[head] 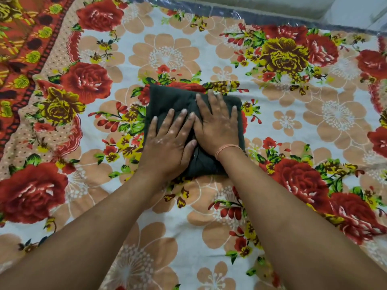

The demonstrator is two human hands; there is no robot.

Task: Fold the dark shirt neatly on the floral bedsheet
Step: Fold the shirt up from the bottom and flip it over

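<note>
The dark shirt (165, 99) lies folded into a compact rectangle in the middle of the floral bedsheet (293, 122). My left hand (167, 143) rests flat on its near left part, fingers spread. My right hand (217, 122) lies flat on its right part, fingers spread, with a thin orange thread around the wrist. Both palms press on the cloth without gripping it. The two hands touch side by side and hide much of the shirt's top.
The bedsheet's red patterned border (23, 59) runs along the left side. A shiny plastic-covered edge (230, 11) and a pale surface (356, 11) lie beyond the sheet at the top.
</note>
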